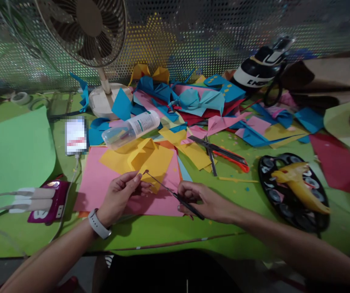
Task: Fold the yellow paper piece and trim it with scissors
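Near the middle of the table, my left hand (124, 193) is closed in a pinch around a small reddish-brown scrap of paper (146, 172). In my right hand (197, 199) is a slim pair of dark-handled scissors (162, 185), seen edge-on. Their thin tip points up and left, at the scrap by my left fingertips; whether it touches cannot be made out. Below both hands lies a pink paper sheet (101, 179), with folded yellow paper (155, 162) on top.
A clear bottle (132, 129), phone (76, 136), and fan (101, 95) stand or lie beyond. Paper scraps (193, 97) heap at the back. Right are an orange-and-black cutter (232, 158) and a black palette (266, 183) with a banana peel (303, 183). Left is a corded power adapter (51, 203).
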The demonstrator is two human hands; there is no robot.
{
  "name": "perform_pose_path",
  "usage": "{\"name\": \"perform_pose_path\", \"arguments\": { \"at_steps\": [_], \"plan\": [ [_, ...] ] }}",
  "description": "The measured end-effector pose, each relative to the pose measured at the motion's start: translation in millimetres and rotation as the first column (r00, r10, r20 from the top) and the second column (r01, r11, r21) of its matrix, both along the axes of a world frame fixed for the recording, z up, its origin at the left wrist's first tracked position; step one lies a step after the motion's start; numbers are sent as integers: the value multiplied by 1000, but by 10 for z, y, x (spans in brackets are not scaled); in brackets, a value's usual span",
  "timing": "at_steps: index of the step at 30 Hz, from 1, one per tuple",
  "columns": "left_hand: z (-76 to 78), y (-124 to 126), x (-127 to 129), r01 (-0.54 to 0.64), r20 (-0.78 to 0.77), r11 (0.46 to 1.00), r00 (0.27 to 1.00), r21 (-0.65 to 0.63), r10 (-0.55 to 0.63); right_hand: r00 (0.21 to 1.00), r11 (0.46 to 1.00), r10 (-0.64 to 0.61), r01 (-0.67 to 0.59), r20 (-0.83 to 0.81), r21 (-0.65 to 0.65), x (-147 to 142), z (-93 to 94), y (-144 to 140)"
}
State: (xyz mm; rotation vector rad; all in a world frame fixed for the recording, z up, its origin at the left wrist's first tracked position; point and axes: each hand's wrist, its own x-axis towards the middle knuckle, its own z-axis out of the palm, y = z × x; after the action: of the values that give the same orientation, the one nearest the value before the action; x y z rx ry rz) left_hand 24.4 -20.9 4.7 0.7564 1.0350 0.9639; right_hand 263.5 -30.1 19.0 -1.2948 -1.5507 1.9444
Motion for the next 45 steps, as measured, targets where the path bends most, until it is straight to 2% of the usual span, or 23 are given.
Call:
{"name": "perform_pose_path", "arguments": {
  "at_steps": [7,14,18,22,31,45],
  "plan": [
    [30,-30,22,88,1,996,996,5,-88,1000,1000,4,-4,2,15,-23,-52,1],
    [-4,-16,10,25,21,999,999,23,-25,1000,999,-5,3,28,43,-16,31,-17],
    [-8,-13,10,-7,26,1000,1000,27,7,1000,999,-25,25,8,24,-19,7,-16],
    [-4,-18,12,9,45,1000,999,23,-10,999,999,-39,39,-7,-13,-30,-41,-9],
    [15,-15,26,71,28,997,997,10,-71,1000,1000,-29,29,-6,6,-27,-61,-22],
    [11,-26,21,87,-7,996,996,-8,-87,999,1000,-26,26,-24,3,-40,-80,-11]
  ]
}}
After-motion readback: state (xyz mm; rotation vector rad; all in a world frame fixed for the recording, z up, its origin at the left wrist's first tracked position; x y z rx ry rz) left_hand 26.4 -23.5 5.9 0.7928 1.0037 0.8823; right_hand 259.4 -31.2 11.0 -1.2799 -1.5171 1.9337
